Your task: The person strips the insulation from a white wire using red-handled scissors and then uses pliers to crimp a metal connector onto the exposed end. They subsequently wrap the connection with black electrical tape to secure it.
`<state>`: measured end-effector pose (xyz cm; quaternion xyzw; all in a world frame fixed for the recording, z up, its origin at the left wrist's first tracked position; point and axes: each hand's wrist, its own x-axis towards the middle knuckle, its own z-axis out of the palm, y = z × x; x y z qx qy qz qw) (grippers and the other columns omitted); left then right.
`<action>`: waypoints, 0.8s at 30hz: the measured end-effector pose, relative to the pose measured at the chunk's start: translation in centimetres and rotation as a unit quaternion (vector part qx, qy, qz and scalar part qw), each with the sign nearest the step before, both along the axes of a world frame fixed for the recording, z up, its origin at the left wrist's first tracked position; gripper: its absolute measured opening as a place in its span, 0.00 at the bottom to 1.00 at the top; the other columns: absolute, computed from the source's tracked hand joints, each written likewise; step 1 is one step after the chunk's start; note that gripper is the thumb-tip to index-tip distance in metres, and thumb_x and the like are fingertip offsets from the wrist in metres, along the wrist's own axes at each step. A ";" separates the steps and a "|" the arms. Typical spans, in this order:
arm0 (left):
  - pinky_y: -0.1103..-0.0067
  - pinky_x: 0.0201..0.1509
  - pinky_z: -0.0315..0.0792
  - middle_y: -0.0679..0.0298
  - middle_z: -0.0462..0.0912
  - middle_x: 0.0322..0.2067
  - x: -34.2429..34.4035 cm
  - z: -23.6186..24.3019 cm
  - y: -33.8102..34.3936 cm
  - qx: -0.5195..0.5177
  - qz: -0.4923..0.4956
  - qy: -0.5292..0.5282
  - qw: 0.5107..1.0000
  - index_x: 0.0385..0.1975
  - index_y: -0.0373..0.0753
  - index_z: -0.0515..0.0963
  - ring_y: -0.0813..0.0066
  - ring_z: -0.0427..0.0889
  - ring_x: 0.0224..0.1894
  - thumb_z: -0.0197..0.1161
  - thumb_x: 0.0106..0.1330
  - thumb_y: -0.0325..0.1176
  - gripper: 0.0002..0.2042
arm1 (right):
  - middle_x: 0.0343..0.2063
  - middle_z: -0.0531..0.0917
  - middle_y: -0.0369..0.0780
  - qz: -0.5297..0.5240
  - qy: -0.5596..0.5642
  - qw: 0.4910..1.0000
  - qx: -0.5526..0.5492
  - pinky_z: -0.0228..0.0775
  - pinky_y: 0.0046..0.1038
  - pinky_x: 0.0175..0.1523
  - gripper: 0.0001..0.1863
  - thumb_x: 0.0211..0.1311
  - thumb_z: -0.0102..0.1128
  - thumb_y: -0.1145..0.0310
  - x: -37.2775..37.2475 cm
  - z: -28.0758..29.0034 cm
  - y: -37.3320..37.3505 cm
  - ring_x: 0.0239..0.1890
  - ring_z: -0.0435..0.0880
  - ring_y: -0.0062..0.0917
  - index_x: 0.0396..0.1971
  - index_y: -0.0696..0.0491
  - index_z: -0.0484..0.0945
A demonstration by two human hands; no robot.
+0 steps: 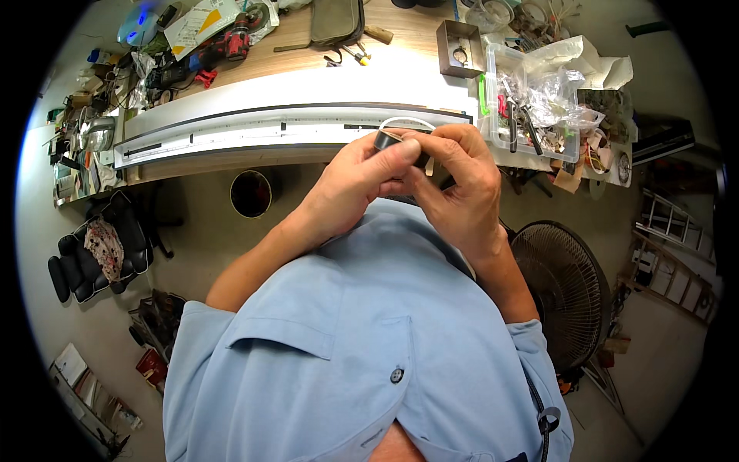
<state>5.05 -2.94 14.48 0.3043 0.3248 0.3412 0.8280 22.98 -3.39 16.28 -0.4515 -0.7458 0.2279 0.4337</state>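
Note:
Both my hands meet in front of my chest, at the near edge of the workbench. My left hand (356,179) is closed round a small black round thing (386,140) that looks like a roll of black tape, its thumb lying across the top. My right hand (462,179) is pinched close against it, fingertips touching the left thumb's side; what sits between those fingertips is too small to make out. A white cable (408,120) arches just behind the fingers. Beyond the hands lies a long, narrow light fixture (246,137) with a black frame and white inside.
A clear plastic bin (502,138) with pliers and plastic bags stands at the right, beside a brown open box (460,50). A red power tool (237,42) lies far left. Below are a round bin (251,193), a black chair (104,246) and a standing fan (560,292).

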 end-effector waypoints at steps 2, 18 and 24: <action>0.71 0.59 0.77 0.60 0.82 0.48 -0.3 -0.6 0.0 -0.053 0.014 -0.073 0.996 0.58 0.34 0.74 0.71 0.83 0.50 0.50 0.79 0.49 0.23 | 0.33 0.83 0.38 -0.018 0.013 0.999 -0.024 0.77 0.25 0.35 0.16 0.52 0.75 0.78 -0.1 -0.2 -0.2 0.33 0.82 0.24 0.43 0.55 0.86; 0.71 0.53 0.82 0.61 0.84 0.42 -3.2 -1.4 0.2 0.060 0.083 0.036 0.994 0.47 0.35 0.78 0.72 0.84 0.46 0.53 0.80 0.46 0.18 | 0.28 0.85 0.35 -0.059 0.155 0.966 -0.201 0.75 0.19 0.35 0.12 0.70 0.66 0.70 -2.5 -1.6 -0.1 0.30 0.81 0.14 0.48 0.60 0.84; 0.72 0.48 0.85 0.59 0.85 0.40 -4.4 -2.0 1.1 -0.194 0.044 -0.150 0.968 0.51 0.33 0.77 0.71 0.86 0.40 0.55 0.78 0.48 0.21 | 0.20 0.80 0.33 -0.101 0.250 0.891 -0.364 0.68 0.16 0.27 0.19 0.79 0.55 0.58 -3.2 -1.7 0.7 0.21 0.75 0.12 0.41 0.60 0.84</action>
